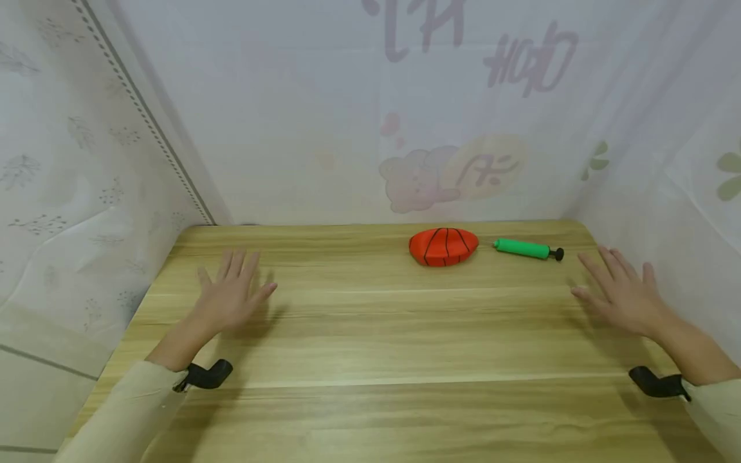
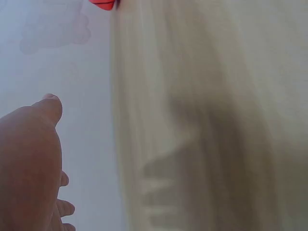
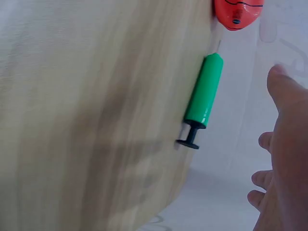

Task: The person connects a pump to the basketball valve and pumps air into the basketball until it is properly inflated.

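A deflated red ball (image 1: pixel 443 247) with black lines lies caved in near the back edge of the table. Beside it on the right is a green hand pump (image 1: pixel 523 249) with a black handle, its thin needle pointing at the ball. My left hand (image 1: pixel 230 297), fingers spread and holding nothing, hovers over the table's left side. Over the right side hangs my right hand (image 1: pixel 628 296), also spread and bare; the pump is the thing nearest to it. In the right wrist view a small dark valve (image 3: pixel 236 21) shows on the ball's end.
The wood-grain table (image 1: pixel 370 341) ends at a pale printed curtain (image 1: pixel 289 128) behind it. More patterned cloth (image 1: pixel 69 193) hangs along the left, and white cloth (image 1: pixel 666 193) borders the right. A black wrist mount (image 1: pixel 210 374) sticks out from the left sleeve, another from the right.
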A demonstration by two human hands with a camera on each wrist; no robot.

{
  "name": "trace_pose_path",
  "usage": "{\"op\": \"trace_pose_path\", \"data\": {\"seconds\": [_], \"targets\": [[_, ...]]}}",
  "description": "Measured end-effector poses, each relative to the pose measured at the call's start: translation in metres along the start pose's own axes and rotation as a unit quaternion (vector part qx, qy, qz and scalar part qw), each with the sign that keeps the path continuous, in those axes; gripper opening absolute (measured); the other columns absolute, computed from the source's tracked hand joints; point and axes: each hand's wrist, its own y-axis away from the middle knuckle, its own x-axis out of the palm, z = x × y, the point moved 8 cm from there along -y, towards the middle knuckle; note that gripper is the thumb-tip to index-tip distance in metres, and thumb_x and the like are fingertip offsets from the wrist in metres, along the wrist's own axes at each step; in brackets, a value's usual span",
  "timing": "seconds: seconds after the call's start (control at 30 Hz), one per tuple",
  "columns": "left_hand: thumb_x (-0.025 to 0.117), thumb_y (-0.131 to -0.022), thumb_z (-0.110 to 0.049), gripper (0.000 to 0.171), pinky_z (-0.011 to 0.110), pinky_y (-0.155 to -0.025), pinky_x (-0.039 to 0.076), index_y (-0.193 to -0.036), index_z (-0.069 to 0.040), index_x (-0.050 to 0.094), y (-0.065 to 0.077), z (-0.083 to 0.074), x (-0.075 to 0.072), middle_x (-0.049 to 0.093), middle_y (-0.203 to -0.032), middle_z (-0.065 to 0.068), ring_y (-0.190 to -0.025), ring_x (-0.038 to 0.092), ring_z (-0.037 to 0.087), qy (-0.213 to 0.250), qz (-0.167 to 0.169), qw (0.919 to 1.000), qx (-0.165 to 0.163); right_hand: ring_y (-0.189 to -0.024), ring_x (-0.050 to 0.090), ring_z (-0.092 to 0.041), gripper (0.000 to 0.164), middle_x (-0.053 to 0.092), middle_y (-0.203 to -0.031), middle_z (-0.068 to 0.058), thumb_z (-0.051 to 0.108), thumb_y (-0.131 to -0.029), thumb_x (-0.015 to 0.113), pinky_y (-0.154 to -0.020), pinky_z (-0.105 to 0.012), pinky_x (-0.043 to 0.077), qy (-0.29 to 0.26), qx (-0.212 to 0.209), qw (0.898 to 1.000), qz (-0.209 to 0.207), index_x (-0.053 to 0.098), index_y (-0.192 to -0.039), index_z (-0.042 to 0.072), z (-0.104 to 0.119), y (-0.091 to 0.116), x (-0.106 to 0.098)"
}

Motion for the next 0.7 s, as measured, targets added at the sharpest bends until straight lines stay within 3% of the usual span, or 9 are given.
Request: {"op": "trace_pose_path", "data": {"seconds": [0.33,0.5,0.7], "targets": [[0.038,-0.104,-0.06,0.086,0.08,-0.108,0.005,-0.162,-0.002,0.012,-0.051,-0.06,-0.016,0.01,-0.165,0.028,-0.152,0.007,0.048,-0.016,0.022,0.998,0.057,-0.142,0.02,-0.058,0.076,0.023,-0.156,-0.037,0.045,-0.104,0.053,-0.103,-0.085,0.005,0.013,-0.011,1.0,-0.005,0.023,-0.16,0.003,0.009,-0.046,-0.016],[0.043,-0.104,-0.057,0.083,0.076,-0.112,0.012,-0.162,-0.005,0.014,-0.084,-0.104,-0.017,0.014,-0.166,0.024,-0.152,0.015,0.045,-0.013,0.04,0.9953,0.087,-0.138,0.023,-0.061,0.073,0.026,-0.154,-0.037,0.045,-0.106,0.051,-0.103,-0.084,0.009,0.0,-0.023,1.0,0.012,0.026,-0.157,-0.001,0.021,-0.072,-0.017],[0.041,-0.104,-0.06,0.082,0.07,-0.115,0.016,-0.163,-0.009,0.016,-0.126,-0.164,-0.014,0.017,-0.167,0.018,-0.152,0.018,0.039,-0.005,0.051,0.9922,0.114,-0.138,0.023,-0.06,0.072,0.027,-0.152,-0.039,0.043,-0.108,0.046,-0.107,-0.079,0.012,-0.003,-0.034,0.998,0.044,0.024,-0.157,-0.004,0.031,-0.097,-0.005]]}}
